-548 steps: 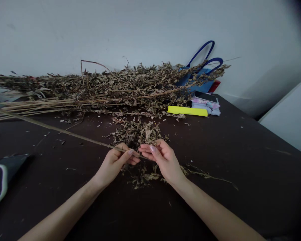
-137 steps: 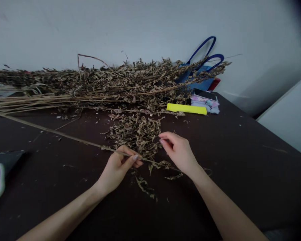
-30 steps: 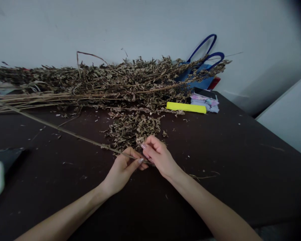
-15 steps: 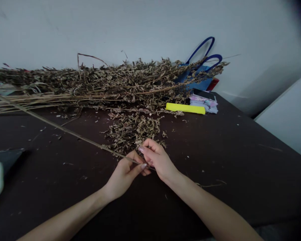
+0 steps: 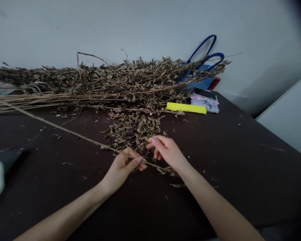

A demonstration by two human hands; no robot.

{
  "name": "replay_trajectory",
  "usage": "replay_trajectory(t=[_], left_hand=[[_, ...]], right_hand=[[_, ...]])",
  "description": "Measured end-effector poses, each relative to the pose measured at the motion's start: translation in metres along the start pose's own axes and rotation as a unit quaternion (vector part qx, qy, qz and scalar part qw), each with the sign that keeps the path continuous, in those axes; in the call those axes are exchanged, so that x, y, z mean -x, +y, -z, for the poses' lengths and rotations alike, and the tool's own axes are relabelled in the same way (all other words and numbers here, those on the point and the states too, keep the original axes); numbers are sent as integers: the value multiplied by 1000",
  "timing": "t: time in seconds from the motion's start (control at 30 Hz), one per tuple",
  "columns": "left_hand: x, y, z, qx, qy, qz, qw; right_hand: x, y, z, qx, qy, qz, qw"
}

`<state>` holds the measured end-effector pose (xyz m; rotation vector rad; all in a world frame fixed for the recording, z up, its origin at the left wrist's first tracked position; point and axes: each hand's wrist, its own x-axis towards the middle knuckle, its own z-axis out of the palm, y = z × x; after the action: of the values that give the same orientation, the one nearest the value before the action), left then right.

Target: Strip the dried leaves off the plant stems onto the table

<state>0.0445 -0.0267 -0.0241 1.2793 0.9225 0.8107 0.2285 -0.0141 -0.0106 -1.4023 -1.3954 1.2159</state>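
My left hand (image 5: 126, 164) is closed around a long dried plant stalk (image 5: 76, 134), with the thumb on top. The stalk slants from the far left down past my fingers, and its leafy end (image 5: 167, 170) sticks out to the right, low over the table. Just above that end, my right hand (image 5: 167, 149) pinches a thin, curled dried leaf (image 5: 147, 147) between thumb and fingers. Directly behind both hands lies a loose heap of dried leaves (image 5: 135, 129).
A large bundle of dried plants (image 5: 102, 83) lies along the wall. Right of it are a yellow bar-shaped object (image 5: 186, 107), a phone (image 5: 205, 93) on a tissue pack (image 5: 205, 104), and a blue bag (image 5: 203, 77). Dark objects (image 5: 5, 162) sit at left on the dark table (image 5: 240, 160).
My right hand has moved right and slightly up, away from my left fingers. More of the stalk's leafy end now shows to the right. My left hand keeps its hold.
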Motion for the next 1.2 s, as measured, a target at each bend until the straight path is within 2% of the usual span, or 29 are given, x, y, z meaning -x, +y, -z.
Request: replay_trajectory(t=[0.07,0.1,0.17,0.27,0.3,0.37,0.6,0.83,1.03,1.2], left_hand=[[0,1,1,-7,5,-3,1000],[-1,1,2,-10,5,-5,1000],[0,2,3,-9,3,-9,1000],[0,3,5,-8,-3,-14,1000],[-1,4,6,-12,-4,-16,1000],[-1,5,7,-26,-1,-21,999],[-1,4,9,-38,14,-28,999],[-1,8,7,-59,18,-26,998],[1,8,6,-57,14,-30,998],[2,9,5,-45,10,-31,998]], right_hand=[[3,-5,7,132,81,94,983],[4,-7,9,164,88,131,974],[6,-11,13,167,25,171,971],[6,-13,17,140,-129,167,967],[6,-13,18,141,-159,163,963],[5,-12,20,160,-181,168,956],[4,-12,21,263,-157,245,920],[7,-12,17,278,-126,238,922],[7,-11,14,295,-97,278,909],[7,-9,11,335,-68,312,886]])
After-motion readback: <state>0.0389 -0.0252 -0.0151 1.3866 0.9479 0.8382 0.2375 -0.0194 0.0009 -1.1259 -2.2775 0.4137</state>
